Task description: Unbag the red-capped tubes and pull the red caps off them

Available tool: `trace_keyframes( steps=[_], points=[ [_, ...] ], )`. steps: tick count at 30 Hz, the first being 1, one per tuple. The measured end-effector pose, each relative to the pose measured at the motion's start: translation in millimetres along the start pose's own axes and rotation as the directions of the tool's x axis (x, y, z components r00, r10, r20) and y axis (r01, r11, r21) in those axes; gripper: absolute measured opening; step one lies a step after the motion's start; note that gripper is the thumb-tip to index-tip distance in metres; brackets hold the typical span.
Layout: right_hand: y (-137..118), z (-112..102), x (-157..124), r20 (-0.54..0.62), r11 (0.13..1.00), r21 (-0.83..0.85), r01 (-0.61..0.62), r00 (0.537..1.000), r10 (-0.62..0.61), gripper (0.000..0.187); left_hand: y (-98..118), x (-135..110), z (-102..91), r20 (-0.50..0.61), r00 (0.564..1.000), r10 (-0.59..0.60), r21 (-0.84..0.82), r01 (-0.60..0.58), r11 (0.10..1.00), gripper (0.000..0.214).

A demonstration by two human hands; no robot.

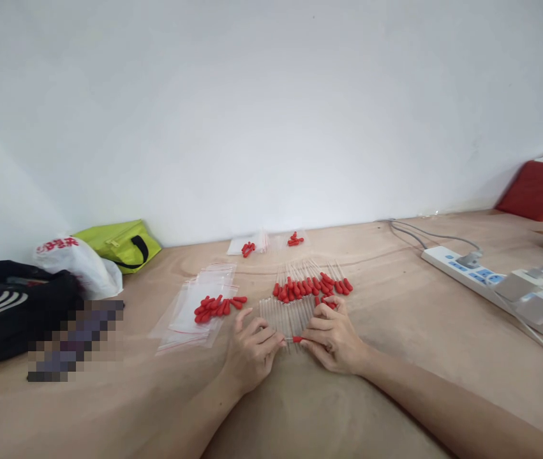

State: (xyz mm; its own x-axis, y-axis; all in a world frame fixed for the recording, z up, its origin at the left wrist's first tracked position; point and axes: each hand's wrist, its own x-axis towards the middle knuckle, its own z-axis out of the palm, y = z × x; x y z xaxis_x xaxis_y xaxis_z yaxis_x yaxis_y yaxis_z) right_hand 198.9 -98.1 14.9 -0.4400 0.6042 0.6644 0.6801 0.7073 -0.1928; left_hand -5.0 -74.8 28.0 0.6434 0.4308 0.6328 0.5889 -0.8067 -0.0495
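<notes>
My left hand (pixel 253 347) and my right hand (pixel 332 338) meet at the middle of a wooden table (pixel 395 306). Their fingertips pinch a small red rubber bulb (pixel 297 339) and what looks like a thin clear tube. Just beyond them lies a row of bare clear glass tubes (pixel 286 314). Farther back sits a row of several droppers with red bulbs (pixel 312 285). To the left, loose red bulbs (pixel 218 305) rest on a stack of clear zip bags (pixel 199 306).
Packed bags with red bulbs (pixel 271 241) lie by the white wall. A black striped bag (pixel 10 309), a white plastic bag (pixel 77 262) and a green pouch (pixel 120 242) sit left. A white power strip (pixel 496 280) with cables and a red box (pixel 539 190) are right.
</notes>
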Motion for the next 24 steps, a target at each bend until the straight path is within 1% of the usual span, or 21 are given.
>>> trace_keyframes(
  steps=[3,7,11,13,15,16,17,20,24],
  points=[
    [1,1,0,0.022,1.0,0.015,0.008,1.0,-0.008,0.018,-1,-1,2.8,-0.018,1.0,0.004,-0.009,-0.004,1.0,0.021],
    [0,2,0,0.045,1.0,-0.003,0.02,0.999,-0.02,0.017,1,0,3.0,-0.013,1.0,0.014,-0.02,-0.015,1.0,0.022],
    [1,-1,0,0.02,0.999,-0.013,0.042,0.999,-0.042,0.017,-2,0,-1.3,-0.007,1.0,0.012,-0.028,-0.012,1.0,0.022],
    [6,-4,-3,-0.008,1.0,-0.014,-0.004,1.0,0.004,0.018,-11,-4,-4.0,-0.026,0.999,-0.041,-0.009,0.041,0.999,0.022],
    [15,-8,-7,-0.06,0.993,-0.005,-0.115,0.992,0.115,0.02,-23,-10,-5.2,-0.081,0.989,-0.123,0.032,0.126,0.991,0.021],
    [20,-9,-9,-0.095,0.982,0.009,-0.186,0.978,0.186,0.02,-28,-13,-4.8,-0.104,0.981,-0.166,0.042,0.171,0.984,0.021],
    [25,-10,-10,-0.133,0.966,0.028,-0.257,0.957,0.258,0.02,-33,-15,-3.6,-0.105,0.973,-0.204,0.034,0.209,0.977,0.021],
    [40,-10,-11,-0.224,0.892,0.083,-0.444,0.864,0.45,0.024,-40,-20,3.1,-0.066,0.953,-0.296,-0.008,0.296,0.955,0.026],
    [53,-12,-11,-0.245,0.766,0.073,-0.638,0.733,0.634,0.031,-41,-21,11.1,-0.013,0.923,-0.384,-0.031,0.383,0.923,0.036]
  ],
)
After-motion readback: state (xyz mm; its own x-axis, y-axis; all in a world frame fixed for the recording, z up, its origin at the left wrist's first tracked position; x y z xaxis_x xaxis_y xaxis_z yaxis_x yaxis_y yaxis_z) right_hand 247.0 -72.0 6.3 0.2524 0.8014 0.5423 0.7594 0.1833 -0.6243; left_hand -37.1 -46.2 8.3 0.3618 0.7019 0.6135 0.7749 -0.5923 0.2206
